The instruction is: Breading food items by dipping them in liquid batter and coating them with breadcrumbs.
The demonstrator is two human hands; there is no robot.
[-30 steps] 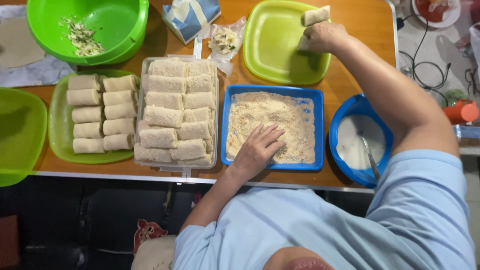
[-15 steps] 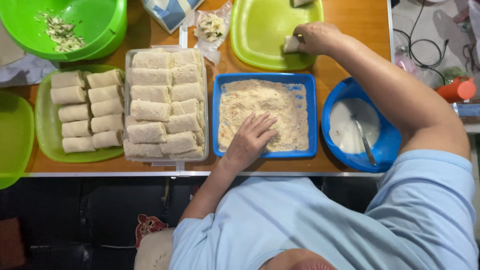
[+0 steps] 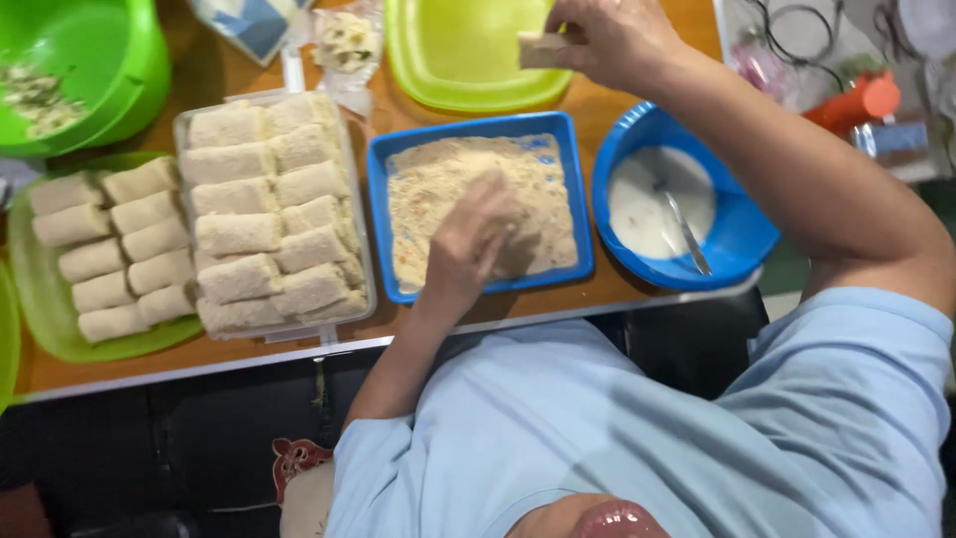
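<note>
Meanwhile, a pale roll (image 3: 543,48) is pinched by the right hand (image 3: 607,40); the left hand's (image 3: 473,249) loosely curled fingers (image 3: 490,214) are pressed into the blue tray's (image 3: 378,199) crumbs (image 3: 428,189).

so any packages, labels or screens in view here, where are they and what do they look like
Blue and white carton: top edge, left of the lime plate, boxy, cut off by the frame.
Clear plastic bag: beside the carton, crumpled, pale chopped filling inside.
Orange bottle: far right, on its side; label not readable.
No screens or signs show.
</note>
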